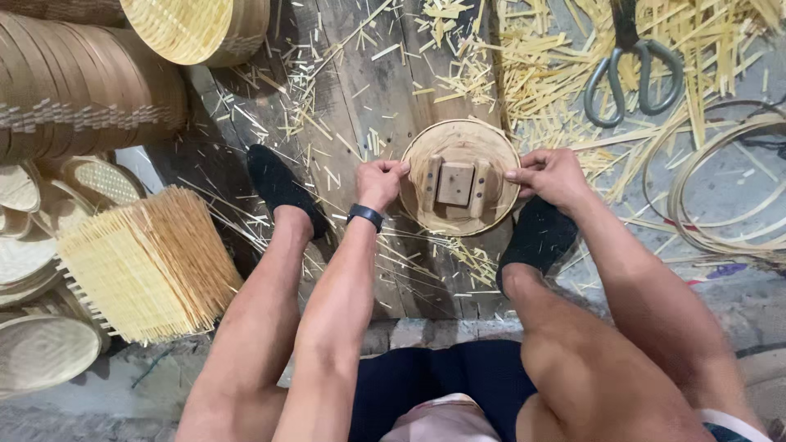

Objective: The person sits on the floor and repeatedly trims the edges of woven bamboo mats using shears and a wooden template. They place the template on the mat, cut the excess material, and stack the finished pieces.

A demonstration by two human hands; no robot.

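On a plank floor littered with bamboo slivers, round wooden mould [459,176] clamped at its rim by left hand [380,182] and right hand [551,174], between two black-socked feet; shears [632,69] beyond.

Single head-worn view, looking steeply down (close range), over knees

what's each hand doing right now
Left hand: closed, gripping the left rim of the round wooden form.
Right hand: closed, gripping its right rim.
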